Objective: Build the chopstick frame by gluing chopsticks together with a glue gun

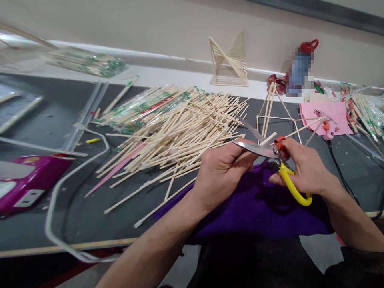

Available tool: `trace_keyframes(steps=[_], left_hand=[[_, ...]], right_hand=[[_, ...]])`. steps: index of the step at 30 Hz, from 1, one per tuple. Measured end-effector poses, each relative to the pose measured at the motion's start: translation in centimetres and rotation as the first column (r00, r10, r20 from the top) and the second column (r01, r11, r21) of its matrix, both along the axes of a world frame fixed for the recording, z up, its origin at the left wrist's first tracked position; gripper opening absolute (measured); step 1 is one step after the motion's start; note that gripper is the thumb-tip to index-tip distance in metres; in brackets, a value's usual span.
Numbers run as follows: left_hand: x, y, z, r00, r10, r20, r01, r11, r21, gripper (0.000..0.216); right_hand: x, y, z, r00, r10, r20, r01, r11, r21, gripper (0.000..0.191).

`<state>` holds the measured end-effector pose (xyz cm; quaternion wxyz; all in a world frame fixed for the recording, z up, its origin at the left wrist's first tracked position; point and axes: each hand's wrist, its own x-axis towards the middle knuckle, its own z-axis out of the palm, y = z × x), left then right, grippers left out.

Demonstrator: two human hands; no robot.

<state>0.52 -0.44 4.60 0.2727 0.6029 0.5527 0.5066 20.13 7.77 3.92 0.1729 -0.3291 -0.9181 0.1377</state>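
My right hand (303, 168) grips the yellow handle of a pair of shears (264, 150), whose steel blades are spread apart and point left. My left hand (222, 168) is closed around a thin wooden stick (268, 139), whose end pokes out between the blades. Both hands hover over a purple cloth (255, 208) at the near edge of the dark table (60, 132). A big loose pile of wooden sticks (177, 136) lies just left of my left hand.
A stick frame model (229, 60) stands at the back wall. Another stick frame (273, 112) lies behind the shears. Packs of wrapped sticks (87, 62) lie far left; a magenta device (27, 180) and white cable (57, 192) sit near left. Pink paper (330, 114) and a bottle (300, 68) sit right.
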Motion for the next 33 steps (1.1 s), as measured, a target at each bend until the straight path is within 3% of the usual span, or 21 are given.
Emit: trace_keyframes(steps=[7,16,23,29,33], left_hand=[[-0.18,0.05,-0.46,0.999,-0.044,0.008,0.044,0.998,0.04,0.026],[-0.56,-0.01,-0.18,0.976,-0.123,0.177,0.136,0.989,-0.063,0.023],[-0.66,0.37,-0.86,0.978,-0.083,0.194,0.101,0.991,-0.085,0.029],[0.11,0.64,-0.66,0.944,-0.03,0.33,0.049,0.998,-0.048,0.004],[0.09,0.4,-0.88,0.97,-0.025,0.243,0.02,1.0,0.02,0.012]], right_hand=[[-0.03,0.13,-0.11,0.999,0.024,-0.021,-0.024,1.0,0.008,0.061],[0.18,-0.07,-0.16,0.995,0.059,-0.079,-0.064,0.996,-0.062,0.061],[0.04,-0.22,0.28,1.0,-0.016,0.002,0.016,0.997,-0.075,0.062],[0.02,-0.25,0.13,0.999,-0.043,0.027,0.044,0.998,-0.042,0.062],[-0.03,-0.13,-0.21,0.999,-0.027,0.028,0.026,0.999,0.029,0.065]])
